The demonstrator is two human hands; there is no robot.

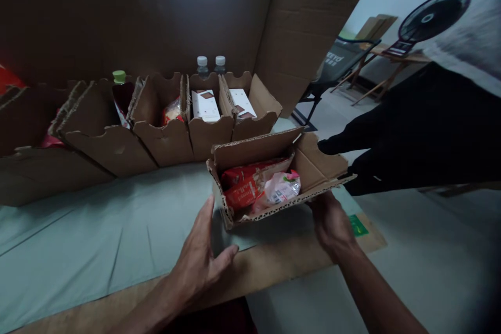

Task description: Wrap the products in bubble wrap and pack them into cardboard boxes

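Observation:
A cardboard box [313,163] with an open top is tilted above the front right of the table. Inside it lie a red snack packet [240,194] and a pink-and-white wrapped packet [282,188]. My right hand [331,222] grips the box from below at its front right edge, its fingertips hidden under the cardboard. Beside the lower left corner of the box, my left hand [201,253] is spread with thumb and fingers apart, holding nothing. Whether its fingertips touch the box I cannot tell.
Behind stands a row of cardboard bins [160,143] holding a green-capped bottle [119,78], a snack packet [172,110] and white boxes [205,105]. Clear bottles [202,65] show behind. A green cloth [78,235] covers the table. At right are a person in black trousers [430,125] and a fan [428,18].

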